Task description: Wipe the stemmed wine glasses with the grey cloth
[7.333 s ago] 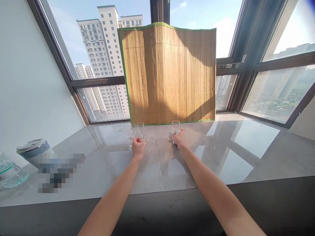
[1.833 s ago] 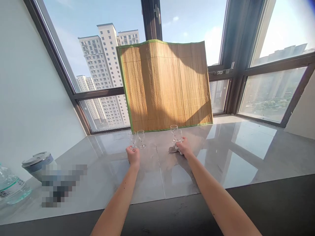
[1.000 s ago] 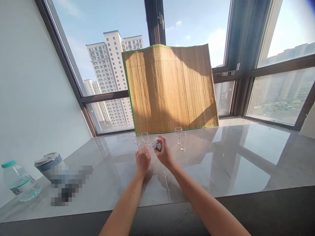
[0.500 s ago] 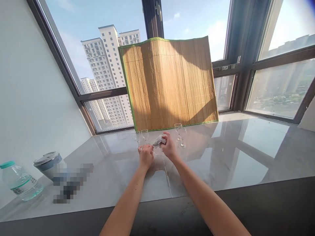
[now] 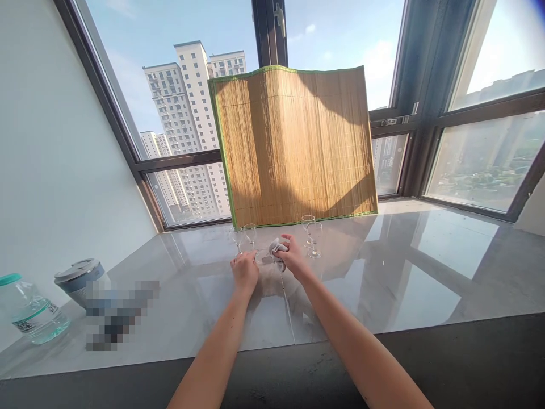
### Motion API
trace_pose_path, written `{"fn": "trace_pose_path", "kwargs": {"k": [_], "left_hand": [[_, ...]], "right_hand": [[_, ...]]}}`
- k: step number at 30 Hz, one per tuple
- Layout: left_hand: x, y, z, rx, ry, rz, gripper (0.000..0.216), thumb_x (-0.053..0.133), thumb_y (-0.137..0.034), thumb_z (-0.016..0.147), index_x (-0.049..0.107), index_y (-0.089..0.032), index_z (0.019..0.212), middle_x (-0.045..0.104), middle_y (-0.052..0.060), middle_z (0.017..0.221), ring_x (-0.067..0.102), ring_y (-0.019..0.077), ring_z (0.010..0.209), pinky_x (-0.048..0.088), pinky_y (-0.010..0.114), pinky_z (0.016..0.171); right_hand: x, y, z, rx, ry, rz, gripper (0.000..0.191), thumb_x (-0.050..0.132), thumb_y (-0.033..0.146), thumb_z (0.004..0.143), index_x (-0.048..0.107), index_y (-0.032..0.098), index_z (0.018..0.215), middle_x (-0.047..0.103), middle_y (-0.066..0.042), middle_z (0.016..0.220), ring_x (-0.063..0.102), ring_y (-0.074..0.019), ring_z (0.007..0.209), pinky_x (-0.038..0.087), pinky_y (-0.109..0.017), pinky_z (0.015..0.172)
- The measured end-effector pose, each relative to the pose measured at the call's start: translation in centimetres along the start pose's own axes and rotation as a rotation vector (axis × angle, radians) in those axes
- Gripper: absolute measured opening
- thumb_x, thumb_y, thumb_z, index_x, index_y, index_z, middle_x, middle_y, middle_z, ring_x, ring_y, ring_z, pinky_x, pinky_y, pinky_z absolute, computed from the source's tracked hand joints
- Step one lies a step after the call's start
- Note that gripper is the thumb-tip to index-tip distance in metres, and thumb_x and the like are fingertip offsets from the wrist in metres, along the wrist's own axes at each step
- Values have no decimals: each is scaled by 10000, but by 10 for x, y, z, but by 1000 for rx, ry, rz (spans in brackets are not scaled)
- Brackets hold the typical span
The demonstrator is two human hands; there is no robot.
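Note:
My right hand (image 5: 294,258) is closed on a crumpled grey-white cloth (image 5: 277,249), bunched between thumb and fingers. To its left, my left hand (image 5: 246,271) has its fingers curled round a clear wine glass (image 5: 264,255), tilted on its side, with its bowl towards the cloth; its outline is faint and partly hidden. Two small stemmed glasses stand upright just beyond my left hand, the nearer-left glass (image 5: 237,232) and its neighbour (image 5: 250,228). Right of my right hand stand two more, a rear glass (image 5: 307,220) and a front glass (image 5: 315,230).
A bamboo mat (image 5: 293,147) with green edging leans against the window behind the glasses. On the left of the glossy grey ledge (image 5: 191,324) are a water bottle (image 5: 40,318), a lidded cup (image 5: 80,281) and a blurred-out object (image 5: 121,318).
My left hand has shifted slightly left, away from the right hand, so the gap between them is wider. My right hand still grips the cloth, which has turned a little. The view has tilted slightly.

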State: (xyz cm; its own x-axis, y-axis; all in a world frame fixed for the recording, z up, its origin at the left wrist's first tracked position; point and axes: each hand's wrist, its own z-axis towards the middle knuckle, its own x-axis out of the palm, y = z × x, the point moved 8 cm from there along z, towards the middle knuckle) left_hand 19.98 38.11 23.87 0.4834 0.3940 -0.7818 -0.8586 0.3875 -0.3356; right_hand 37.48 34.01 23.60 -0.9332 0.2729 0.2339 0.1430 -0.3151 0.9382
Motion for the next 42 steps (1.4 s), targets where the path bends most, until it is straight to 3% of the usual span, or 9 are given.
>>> {"fn": "trace_pose_path", "kwargs": {"k": [6,10,16,20,25,30,35,38,42], "left_hand": [[-7,-11,-2,97,-59,24,453,505,-65,813,712,-286,1150,699,72,942,592,252,1010,380,400,952],[-8,-7,-2,74,-72,15,443,518,-74,806,713,-283,1144,700,73,947,591,262,1005,380,408,941],[-11,-10,-2,76,-72,-71,403,487,-72,801,739,-278,1039,686,65,885,599,253,942,402,367,859],[-9,-12,-1,71,-68,-190,363,497,-114,814,725,-267,1052,685,56,888,606,229,899,420,322,817],[3,2,1,-73,-10,-361,253,590,-247,833,699,-242,1061,678,27,820,610,169,733,425,260,679],[14,8,4,-138,37,-587,262,612,-353,840,679,-203,1044,646,14,804,635,134,653,480,243,620],[30,-2,3,-132,210,-746,402,588,-440,862,631,-172,1158,639,30,837,648,141,671,505,224,522],[37,-11,1,-13,272,-664,384,564,-393,888,611,-183,1206,672,57,935,662,162,768,548,264,627],[43,-24,-4,190,259,-454,415,440,-191,908,556,-199,1306,633,108,1231,596,199,1142,473,335,980]], "right_hand": [[-10,-3,3,0,-99,-120,592,665,272,590,426,207,1127,614,31,785,582,-154,630,443,-253,514],[-4,-9,3,19,-45,-189,629,670,211,563,452,208,1153,605,44,746,555,-134,574,406,-224,468],[10,-12,-4,147,159,59,682,765,265,566,491,213,1189,654,-2,821,601,-150,609,473,-258,510],[10,-4,-5,160,190,251,643,807,367,573,528,232,1137,650,-5,855,605,-143,628,502,-274,543],[-4,-3,5,101,15,375,634,808,389,576,491,237,1103,647,-2,890,618,-134,635,515,-265,558],[-23,-6,3,80,-239,142,660,772,351,579,414,238,1122,651,-20,919,587,-136,575,414,-215,404],[-5,-13,2,124,-85,153,676,761,280,578,412,237,1155,655,-13,881,615,-155,625,505,-264,483],[3,-25,1,206,-5,138,680,750,227,562,423,243,1158,647,3,824,625,-171,618,533,-309,511],[2,-38,-2,257,2,-35,684,714,132,523,458,229,1150,615,36,707,599,-166,573,472,-263,471]]}}
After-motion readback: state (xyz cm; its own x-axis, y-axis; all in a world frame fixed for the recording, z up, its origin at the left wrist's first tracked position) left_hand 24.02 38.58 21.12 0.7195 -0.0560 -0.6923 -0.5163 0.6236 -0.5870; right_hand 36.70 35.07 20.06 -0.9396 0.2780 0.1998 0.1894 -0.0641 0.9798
